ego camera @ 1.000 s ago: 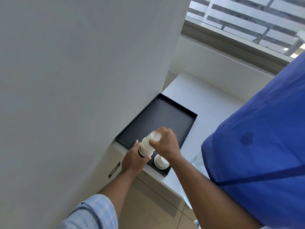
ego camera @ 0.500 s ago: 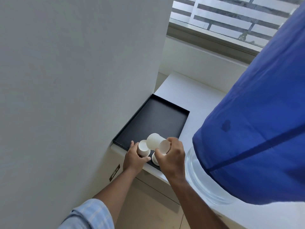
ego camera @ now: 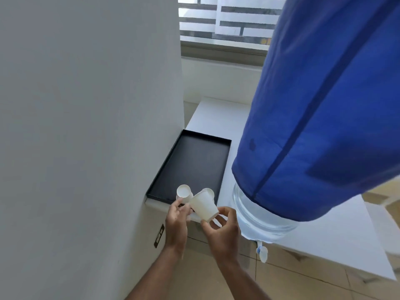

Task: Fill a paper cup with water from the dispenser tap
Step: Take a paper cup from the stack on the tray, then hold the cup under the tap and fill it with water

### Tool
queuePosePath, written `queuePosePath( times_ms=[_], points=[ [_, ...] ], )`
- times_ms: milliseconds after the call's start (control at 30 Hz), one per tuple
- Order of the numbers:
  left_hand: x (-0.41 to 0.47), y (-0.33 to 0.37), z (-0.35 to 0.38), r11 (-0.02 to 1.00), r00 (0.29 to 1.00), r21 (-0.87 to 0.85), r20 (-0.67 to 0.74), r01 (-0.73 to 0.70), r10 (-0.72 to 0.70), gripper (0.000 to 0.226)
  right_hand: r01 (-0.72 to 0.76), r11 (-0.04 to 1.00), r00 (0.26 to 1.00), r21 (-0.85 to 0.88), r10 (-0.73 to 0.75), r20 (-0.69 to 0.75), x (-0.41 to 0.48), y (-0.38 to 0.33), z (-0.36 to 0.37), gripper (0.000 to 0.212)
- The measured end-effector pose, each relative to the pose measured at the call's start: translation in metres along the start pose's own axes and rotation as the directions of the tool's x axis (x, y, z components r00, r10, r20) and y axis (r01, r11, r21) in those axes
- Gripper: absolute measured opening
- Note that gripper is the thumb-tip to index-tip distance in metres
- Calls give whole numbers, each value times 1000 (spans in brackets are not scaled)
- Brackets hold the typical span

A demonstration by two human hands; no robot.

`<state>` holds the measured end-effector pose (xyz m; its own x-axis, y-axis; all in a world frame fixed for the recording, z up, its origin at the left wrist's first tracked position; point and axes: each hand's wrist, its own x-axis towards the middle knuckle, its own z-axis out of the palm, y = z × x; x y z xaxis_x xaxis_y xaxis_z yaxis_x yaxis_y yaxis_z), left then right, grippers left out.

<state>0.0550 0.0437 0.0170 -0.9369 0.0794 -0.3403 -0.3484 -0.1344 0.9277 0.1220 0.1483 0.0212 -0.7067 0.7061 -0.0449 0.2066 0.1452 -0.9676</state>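
On the white worktop (ego camera: pixel 218 118) the black tray (ego camera: pixel 194 161) keeps its cup stack (ego camera: pixel 184 192). The right hand (ego camera: pixel 223 230) has lifted the paper cup (ego camera: pixel 204 205) clear, gripping it tilted near the dispenser tap (ego camera: pixel 262 253). The left hand (ego camera: pixel 176 221), fingers loosely curled, has let go of the stack.

I'm reading no text anywhere; the small dark plate (ego camera: pixel 159 235) low on the wall is showing marks too blurred to decipher.
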Motion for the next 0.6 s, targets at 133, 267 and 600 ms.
queuePosePath(
  times_ms=[133,267,600],
  points=[
    [-14,1,3,1000,988,1,157,0,0,82,-52,996,998,75,50,25,-22,11,-11,51],
    [-31,-4,6,993,986,106,165,-44,26,93,-92,994,994,62,87,69,-41,31,-24,54],
    [-73,-53,13,930,945,339,327,-140,24,96,-207,968,963,-139,227,147,-54,59,-57,88]
  ],
)
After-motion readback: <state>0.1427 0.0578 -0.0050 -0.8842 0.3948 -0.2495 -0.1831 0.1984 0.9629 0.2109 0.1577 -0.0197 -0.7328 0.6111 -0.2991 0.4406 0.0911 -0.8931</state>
